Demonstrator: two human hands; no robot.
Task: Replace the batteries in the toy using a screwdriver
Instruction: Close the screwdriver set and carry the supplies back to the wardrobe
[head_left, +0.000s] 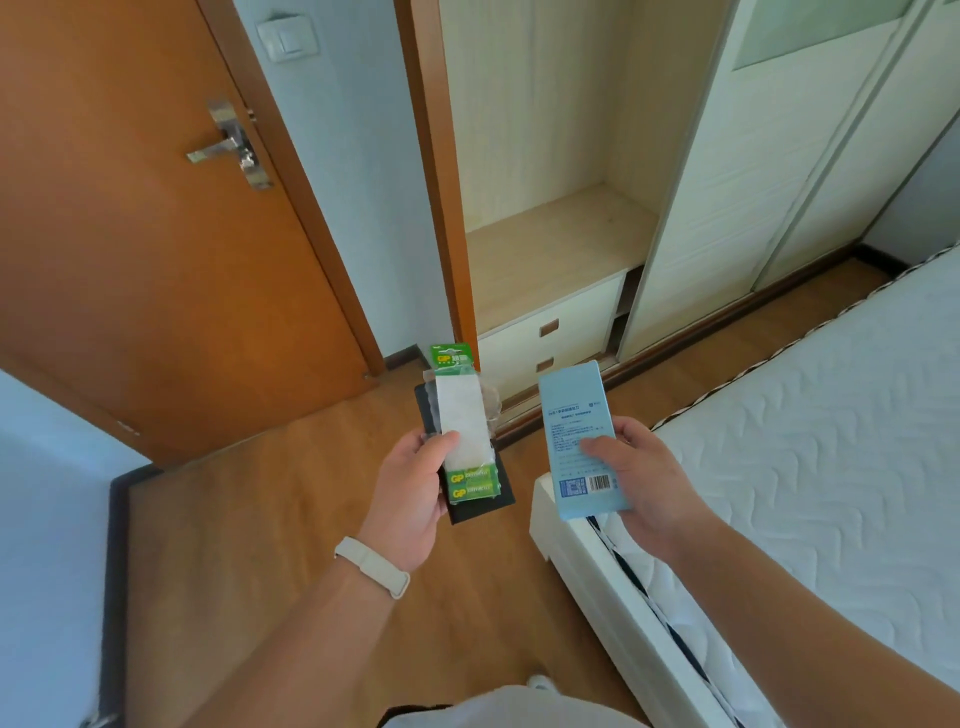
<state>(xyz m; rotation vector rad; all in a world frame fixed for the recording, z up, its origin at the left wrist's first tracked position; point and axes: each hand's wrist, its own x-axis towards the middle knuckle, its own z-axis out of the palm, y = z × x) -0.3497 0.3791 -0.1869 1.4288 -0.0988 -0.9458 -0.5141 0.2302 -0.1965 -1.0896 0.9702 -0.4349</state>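
- The left hand (410, 493), a pale band (371, 566) on its wrist, grips a clear plastic blister pack of batteries (460, 415) by the middle, with the thumb pressed on its white card and the fingers curled beneath; in the same grip, under the pack, is a flat black rectangular slab (501, 501)
- The right hand (644, 478) holds a light-blue rectangular cardboard box (574, 415) upright, thumb across its printed face above the barcode, fingers wrapped behind
- Step in hand, as I judge it: the supplies are gathered and being carried, and nothing has been opened; no screw, battery cover or screwdriver shows
- The toy cannot be told for certain; the black slab may be it, but too little of it shows
- Containers: the blister pack shows two green cells (472, 483) side by side at its near end, and only white card and crumpled film beyond; the blue box is closed, its contents hidden, likely the screwdriver
- The next move calls for setting everything down, and the white quilted mattress (831, 441) just right of the hands looks handiest; then one hand is free to open the box
- Farther off, a cream wardrobe (701, 208) stands open, two shut drawers (550, 332) below its shelf; an orange wooden door (130, 234) stands at the left
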